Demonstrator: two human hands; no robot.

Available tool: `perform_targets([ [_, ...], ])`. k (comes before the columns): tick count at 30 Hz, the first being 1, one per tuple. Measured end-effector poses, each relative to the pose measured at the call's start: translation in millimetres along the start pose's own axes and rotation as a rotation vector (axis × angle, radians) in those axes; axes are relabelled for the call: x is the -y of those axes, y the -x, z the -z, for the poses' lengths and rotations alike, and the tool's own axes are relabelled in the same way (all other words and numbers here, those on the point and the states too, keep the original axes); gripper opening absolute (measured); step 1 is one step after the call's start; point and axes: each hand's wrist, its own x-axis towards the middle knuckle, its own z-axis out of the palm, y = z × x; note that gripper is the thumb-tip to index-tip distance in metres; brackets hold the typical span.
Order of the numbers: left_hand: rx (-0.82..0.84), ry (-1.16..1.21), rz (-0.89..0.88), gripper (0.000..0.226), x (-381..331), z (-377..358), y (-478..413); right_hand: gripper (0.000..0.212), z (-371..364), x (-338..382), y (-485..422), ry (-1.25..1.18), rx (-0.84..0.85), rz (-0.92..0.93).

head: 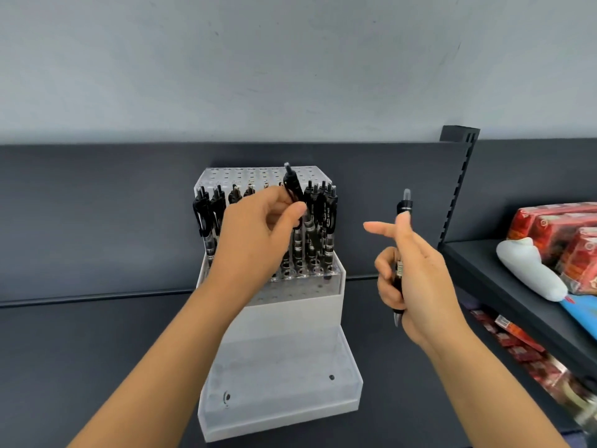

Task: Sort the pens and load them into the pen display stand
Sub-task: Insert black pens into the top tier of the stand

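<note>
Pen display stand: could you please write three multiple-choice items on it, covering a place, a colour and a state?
1. The pen in the left hand is: A at the stand B far left of it C below it
2. The pens in the stand are: A red B black C blue
3. The right hand: A empty B grips an upright pen C rests on the stand
Answers: 1 A, it rises among the loaded pens; 2 B, all look black; 3 B, fingers curl round it.

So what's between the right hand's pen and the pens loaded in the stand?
Nothing stands there, per the head view: between the held pen and the loaded pens only the dark back panel shows, with the right hand's index finger reaching in.
</note>
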Motion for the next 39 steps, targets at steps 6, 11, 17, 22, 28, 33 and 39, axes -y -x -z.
perform_targets([
  [6, -0.023, -0.103, -0.099, 0.013, -4.2, -4.7, -5.1, 0.04, 2.1, -4.6, -3.3, -0.065, 0.014, 0.006],
  [11, 0.041, -0.231, -0.101, 0.016, -0.8, -6.5, -2.3, 0.039, 3.5, -7.4, -4.0, 0.068, -0.063, 0.08],
  [17, 0.153, -0.367, -0.011, 0.024, 2.4, -29.1, 4.2, 0.02, -5.1, -8.3, 1.9, 0.013, -0.05, 0.131],
  [22, 0.143, -0.546, -0.059, 0.031, 1.4, -25.9, 8.5, 0.012, -7.2, -1.1, 7.7, 0.02, -0.043, 0.179],
  [28, 0.241, -0.236, -0.365, 0.032, -7.5, -5.7, 22.1, 0.015, -17.9, 15.2, 10.2, -0.126, 0.024, 0.189],
  [33, 0.169, 0.022, -0.264, 0.006, -10.9, -0.8, 16.8, 0.021, -32.9, 24.7, 7.2, -0.126, 0.212, 0.204],
  [39, 0.067, 0.162, 0.094, 0.026, 9.8, -3.3, 11.8, 0.014, -19.1, 2.8, 7.5, 0.276, 0.098, 0.312],
])
